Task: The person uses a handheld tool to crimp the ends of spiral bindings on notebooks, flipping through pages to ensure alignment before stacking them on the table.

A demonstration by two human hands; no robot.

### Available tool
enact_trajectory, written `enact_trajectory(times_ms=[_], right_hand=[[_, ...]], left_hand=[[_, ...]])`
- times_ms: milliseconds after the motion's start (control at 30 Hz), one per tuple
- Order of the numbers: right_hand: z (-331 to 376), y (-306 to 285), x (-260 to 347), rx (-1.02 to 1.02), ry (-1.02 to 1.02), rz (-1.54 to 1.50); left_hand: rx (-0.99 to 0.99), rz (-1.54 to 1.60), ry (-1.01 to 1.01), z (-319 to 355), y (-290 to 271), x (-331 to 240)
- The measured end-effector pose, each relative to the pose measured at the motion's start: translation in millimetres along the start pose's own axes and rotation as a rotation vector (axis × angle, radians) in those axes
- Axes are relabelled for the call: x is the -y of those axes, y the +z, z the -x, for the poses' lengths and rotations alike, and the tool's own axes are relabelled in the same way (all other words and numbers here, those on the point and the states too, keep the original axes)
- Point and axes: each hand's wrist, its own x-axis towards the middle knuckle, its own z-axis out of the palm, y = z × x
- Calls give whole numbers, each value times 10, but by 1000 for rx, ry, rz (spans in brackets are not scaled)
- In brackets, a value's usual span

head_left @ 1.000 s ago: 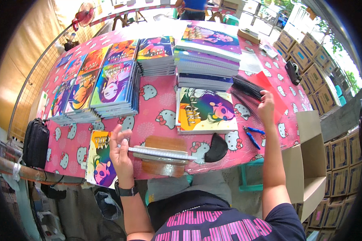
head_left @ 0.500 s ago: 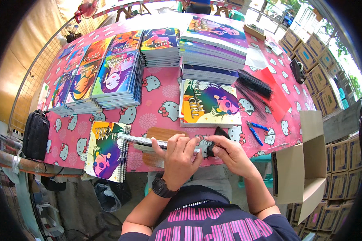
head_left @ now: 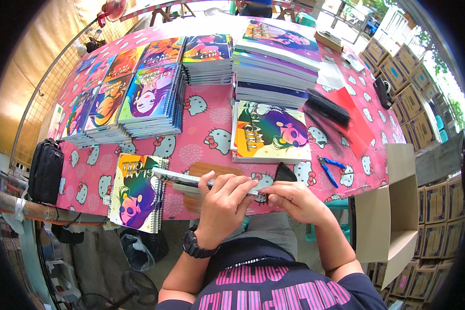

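My left hand point(head_left: 223, 201) grips a notebook point(head_left: 181, 179), held nearly edge-on over a brown wooden board point(head_left: 204, 168). At the notebook's right end, the fingers of my right hand point(head_left: 297, 201) are pinched together; a small dark bit shows at their tips, too hidden to name. Just beyond that hand lies a black, pointed object point(head_left: 284, 173), partly covered by it. To the left, a spiral-bound notebook point(head_left: 134, 194) with a colourful portrait cover rests at the table's near edge. Blue-handled cutters point(head_left: 329, 169) lie right of my right hand.
Stacks of notebooks point(head_left: 150, 101) fill the left back, and a taller stack point(head_left: 271, 132) stands in the middle. Black binding coils point(head_left: 328, 107) lie beside a red sheet point(head_left: 355, 124). An open cardboard box point(head_left: 372, 222) is at the right edge; a black bag point(head_left: 45, 170) sits left.
My right hand has moved slightly left and down, its fingertips now against the notebook's right end. The dark piece seen at those fingers before is mostly hidden now. My left hand keeps its grip.
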Motion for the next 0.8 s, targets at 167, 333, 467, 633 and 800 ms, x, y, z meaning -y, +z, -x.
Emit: enact_trajectory(times_ms=[167,333,467,633,800], right_hand=[[35,83,31,-88,24,-80],[99,-13,-236,-121,189,7],[325,-34,-837,-166,300,323],[335,130,-918,-135,282,535],[275,119,-903,-147,252,367]], left_hand=[[85,-32,77,29,-51,36],[120,-11,104,-36,-173,22],[193,8,151,-24,-214,46],[149,1,146,-51,-165,32],[148,-19,238,-13,-156,131]])
